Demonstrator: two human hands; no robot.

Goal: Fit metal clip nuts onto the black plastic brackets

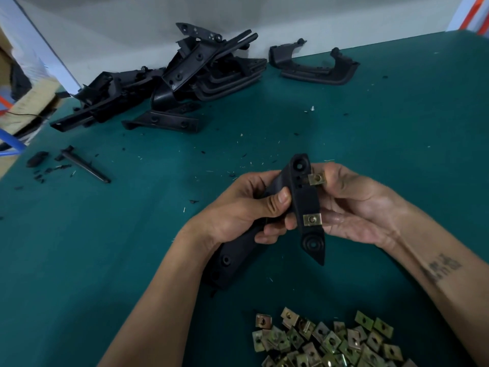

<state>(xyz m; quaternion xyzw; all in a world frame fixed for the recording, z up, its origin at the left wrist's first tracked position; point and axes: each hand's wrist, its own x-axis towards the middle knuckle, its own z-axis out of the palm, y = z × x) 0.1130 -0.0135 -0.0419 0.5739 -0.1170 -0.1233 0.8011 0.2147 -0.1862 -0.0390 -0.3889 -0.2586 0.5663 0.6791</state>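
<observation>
Pile of clip nuts runs off the bottom edge, so count can't be told. Both forearms cut by bottom and right edges. Left hand covers mid part of held bracket; its fingers mostly tucked behind. Right hand's fingertips hidden behind loose clip nut and bracket. Cardboard box at left cut off, blurred. Heap of black brackets overlaps; individual pieces hard to separate. Counter specks too small to identify.

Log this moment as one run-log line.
left hand grips black bracket | right hand pinches clip nut at bracket edge | fitted clip nut on | loose clip nuts near
</observation>
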